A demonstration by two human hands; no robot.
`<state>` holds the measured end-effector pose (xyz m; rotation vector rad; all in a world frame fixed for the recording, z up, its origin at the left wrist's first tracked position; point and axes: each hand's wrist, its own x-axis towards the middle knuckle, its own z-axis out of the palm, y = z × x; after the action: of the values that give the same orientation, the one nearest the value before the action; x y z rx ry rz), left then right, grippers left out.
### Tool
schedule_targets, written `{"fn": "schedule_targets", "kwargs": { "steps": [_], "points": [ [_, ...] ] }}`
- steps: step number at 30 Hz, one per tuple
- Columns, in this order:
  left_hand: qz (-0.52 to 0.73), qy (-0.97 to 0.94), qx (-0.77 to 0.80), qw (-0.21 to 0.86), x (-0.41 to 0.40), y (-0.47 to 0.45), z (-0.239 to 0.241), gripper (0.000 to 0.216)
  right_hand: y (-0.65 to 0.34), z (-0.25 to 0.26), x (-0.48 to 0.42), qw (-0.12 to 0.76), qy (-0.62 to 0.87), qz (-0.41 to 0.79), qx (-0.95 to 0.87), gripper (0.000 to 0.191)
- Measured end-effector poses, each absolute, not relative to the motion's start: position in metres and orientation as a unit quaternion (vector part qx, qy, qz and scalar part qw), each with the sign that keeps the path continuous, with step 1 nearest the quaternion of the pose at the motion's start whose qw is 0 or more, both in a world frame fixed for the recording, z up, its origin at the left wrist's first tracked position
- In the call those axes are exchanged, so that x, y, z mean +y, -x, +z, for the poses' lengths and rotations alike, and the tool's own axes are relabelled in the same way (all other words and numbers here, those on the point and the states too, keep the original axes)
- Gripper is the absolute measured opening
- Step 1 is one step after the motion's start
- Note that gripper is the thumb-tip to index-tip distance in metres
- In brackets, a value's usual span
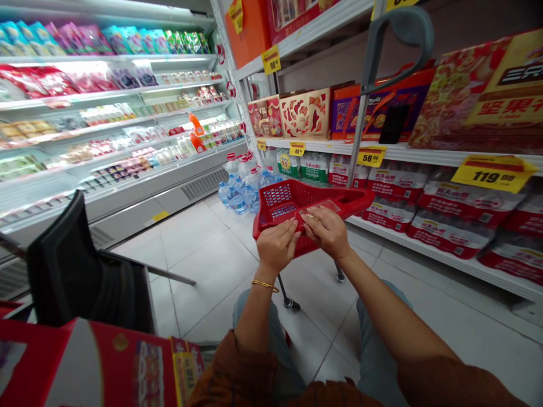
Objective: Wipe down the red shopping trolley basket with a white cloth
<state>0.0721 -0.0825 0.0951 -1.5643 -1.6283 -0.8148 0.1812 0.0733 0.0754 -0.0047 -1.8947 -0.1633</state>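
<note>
A red plastic shopping basket [292, 199] on wheels stands on the tiled floor in front of me, with its grey pull handle [384, 53] raised. My left hand [276, 246] and my right hand [327, 232] meet at the basket's near rim. Their fingers are pinched together on a small flat reddish thing at the rim, and I cannot make out what it is. A gold bangle [265, 284] sits on my left wrist.
A refrigerated display [106, 130] runs along the left. Shelves on the right hold gift boxes [305, 113], shrink-wrapped water packs [449, 223] and yellow price tags [492, 172]. Loose water bottles [240, 183] stand on the floor. A black chair [80, 271] and red boxes [85, 367] sit near left.
</note>
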Motion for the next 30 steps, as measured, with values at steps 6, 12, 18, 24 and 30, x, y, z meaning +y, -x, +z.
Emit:
{"fn": "schedule_targets", "kwargs": {
  "steps": [6,12,18,24,30],
  "points": [
    [-0.322,0.611,-0.627,0.360,-0.081,-0.070,0.098,0.026,-0.190,0.074,0.091,0.566,0.007,-0.047,-0.823,0.017],
    [-0.330,0.608,-0.636,0.341,-0.082,-0.069,0.098,0.026,-0.202,0.066,0.112,0.543,0.064,0.017,-0.837,0.018],
    [-0.337,0.607,-0.632,0.345,-0.080,-0.069,0.098,0.025,-0.210,0.062,0.126,0.567,0.119,0.040,-0.814,0.020],
    [-0.340,0.605,-0.623,0.361,-0.080,-0.068,0.097,0.024,-0.206,0.071,0.106,0.605,0.121,0.035,-0.786,0.020],
    [-0.341,0.611,-0.624,0.348,-0.080,-0.064,0.095,0.027,-0.181,0.078,0.056,0.592,0.015,-0.004,-0.806,0.025]
  ]
}}
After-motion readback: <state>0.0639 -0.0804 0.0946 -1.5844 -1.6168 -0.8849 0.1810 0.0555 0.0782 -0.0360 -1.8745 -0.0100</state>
